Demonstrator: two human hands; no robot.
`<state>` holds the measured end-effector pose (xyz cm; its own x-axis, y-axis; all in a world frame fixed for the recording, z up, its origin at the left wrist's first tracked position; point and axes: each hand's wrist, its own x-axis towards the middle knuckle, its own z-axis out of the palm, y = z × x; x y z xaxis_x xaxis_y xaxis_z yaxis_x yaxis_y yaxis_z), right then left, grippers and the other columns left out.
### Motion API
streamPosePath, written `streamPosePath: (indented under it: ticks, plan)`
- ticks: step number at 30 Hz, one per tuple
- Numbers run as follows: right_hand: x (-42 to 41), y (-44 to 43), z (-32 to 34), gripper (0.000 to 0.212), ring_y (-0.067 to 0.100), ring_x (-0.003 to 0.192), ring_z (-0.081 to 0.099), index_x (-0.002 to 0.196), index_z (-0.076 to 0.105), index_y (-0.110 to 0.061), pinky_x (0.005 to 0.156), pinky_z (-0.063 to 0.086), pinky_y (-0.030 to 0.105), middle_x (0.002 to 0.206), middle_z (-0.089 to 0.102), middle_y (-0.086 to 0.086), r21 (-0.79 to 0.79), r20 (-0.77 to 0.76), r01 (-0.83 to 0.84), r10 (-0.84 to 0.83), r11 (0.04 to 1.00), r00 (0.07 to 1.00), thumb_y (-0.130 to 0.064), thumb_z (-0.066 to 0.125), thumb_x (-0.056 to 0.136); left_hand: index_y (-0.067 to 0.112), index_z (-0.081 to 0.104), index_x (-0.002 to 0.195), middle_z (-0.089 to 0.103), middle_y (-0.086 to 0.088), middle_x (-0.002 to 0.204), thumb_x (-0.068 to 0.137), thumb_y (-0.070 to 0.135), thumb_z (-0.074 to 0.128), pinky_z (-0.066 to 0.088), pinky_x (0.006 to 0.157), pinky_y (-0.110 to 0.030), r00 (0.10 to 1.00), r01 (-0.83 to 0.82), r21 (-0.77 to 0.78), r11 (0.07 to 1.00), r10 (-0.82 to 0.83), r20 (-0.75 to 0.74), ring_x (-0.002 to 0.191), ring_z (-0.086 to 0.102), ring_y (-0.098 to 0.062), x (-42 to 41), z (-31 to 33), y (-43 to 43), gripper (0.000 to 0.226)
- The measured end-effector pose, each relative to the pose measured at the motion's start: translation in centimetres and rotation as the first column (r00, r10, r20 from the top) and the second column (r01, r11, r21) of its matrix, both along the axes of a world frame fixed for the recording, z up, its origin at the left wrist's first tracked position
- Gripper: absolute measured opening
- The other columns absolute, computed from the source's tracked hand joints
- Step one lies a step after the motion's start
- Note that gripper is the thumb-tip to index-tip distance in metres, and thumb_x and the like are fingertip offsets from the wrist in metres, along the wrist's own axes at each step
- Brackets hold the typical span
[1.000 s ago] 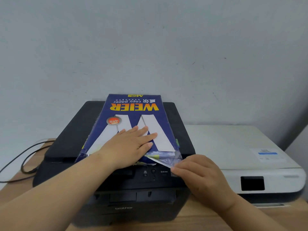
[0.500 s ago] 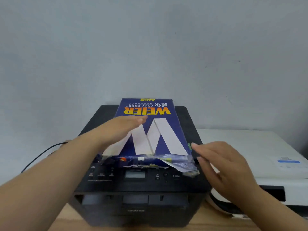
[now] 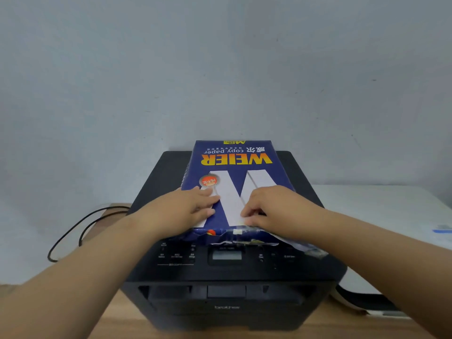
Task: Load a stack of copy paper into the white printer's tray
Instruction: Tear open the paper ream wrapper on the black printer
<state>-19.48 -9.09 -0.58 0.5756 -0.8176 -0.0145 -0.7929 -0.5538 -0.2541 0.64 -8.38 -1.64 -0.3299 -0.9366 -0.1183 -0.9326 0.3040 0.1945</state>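
A blue ream of copy paper [image 3: 234, 162], its wrapper marked "WEIER", lies on top of the black printer [image 3: 227, 277]. The wrapper's near end is torn open, and white paper shows at the tear. My left hand [image 3: 181, 209] rests on the ream's near left part with fingers straight. My right hand [image 3: 271, 209] is on the near right part, fingers curled onto the wrapper just behind the torn edge; its thumb is hidden. The white printer [image 3: 379, 211] stands to the right of the black one, cut off by my right arm. I cannot see its tray.
Both printers stand on a wooden table [image 3: 97, 321] against a plain grey wall. A black cable [image 3: 73, 231] loops on the table to the left of the black printer. The black printer's control panel faces me below the ream.
My left hand came back down onto the ream. My right hand moved from the ream's right side onto its top near the torn end and curled its fingers. The camera view lowered.
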Motion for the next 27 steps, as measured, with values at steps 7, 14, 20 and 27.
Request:
streamPosePath:
  ticks: [7, 14, 20, 27]
  plan:
    - [1.1, 0.2, 0.6, 0.018, 0.012, 0.084, 0.058, 0.101, 0.071, -0.012, 0.078, 0.046, 0.023, 0.102, 0.070, 0.001, 0.066, -0.019, 0.086, -0.085, 0.994, 0.996, -0.018, 0.062, 0.087, 0.036, 0.027, 0.143, 0.032, 0.011, 0.149, 0.094, 0.048, 0.034, 0.026, 0.107, -0.034, 0.978, 0.094, -0.109, 0.990, -0.071, 0.195, 0.136, 0.031, -0.010, 0.0, -0.2, -0.2, 0.050]
    - [1.7, 0.1, 0.8, 0.014, 0.014, 0.081, 0.058, 0.094, 0.072, -0.007, 0.076, 0.048, 0.027, 0.094, 0.071, 0.005, 0.074, -0.071, 0.114, -0.109, 0.991, 0.992, -0.013, 0.063, 0.084, 0.037, 0.024, 0.143, 0.036, 0.010, 0.146, 0.093, 0.051, 0.032, 0.034, 0.102, -0.034, 0.956, 0.156, -0.144, 0.977, -0.113, 0.270, 0.133, 0.036, -0.010, 0.0, -0.6, -0.9, 0.053]
    - [1.8, 0.1, 1.5, 0.011, 0.001, 0.063, 0.052, 0.091, 0.072, -0.010, 0.059, 0.040, 0.012, 0.070, 0.059, -0.013, 0.187, -0.046, 0.106, -0.099, 0.977, 0.994, -0.013, 0.065, 0.083, 0.038, 0.027, 0.142, 0.038, 0.011, 0.145, 0.092, 0.052, 0.034, 0.031, 0.104, -0.038, 0.963, 0.132, -0.106, 0.986, -0.102, 0.248, 0.132, 0.039, -0.013, -0.1, -0.3, -0.7, 0.052]
    - [1.0, 0.2, 1.4, 0.019, 0.016, 0.071, 0.061, 0.094, 0.072, -0.007, 0.061, 0.047, 0.022, 0.070, 0.067, -0.003, 0.085, -0.057, 0.190, -0.185, 0.978, 0.981, -0.021, 0.066, 0.082, 0.037, 0.030, 0.141, 0.042, 0.007, 0.144, 0.093, 0.051, 0.035, 0.032, 0.103, -0.038, 0.963, 0.126, -0.072, 0.989, -0.104, 0.249, 0.130, 0.042, -0.018, -0.7, 0.7, -0.6, 0.050]
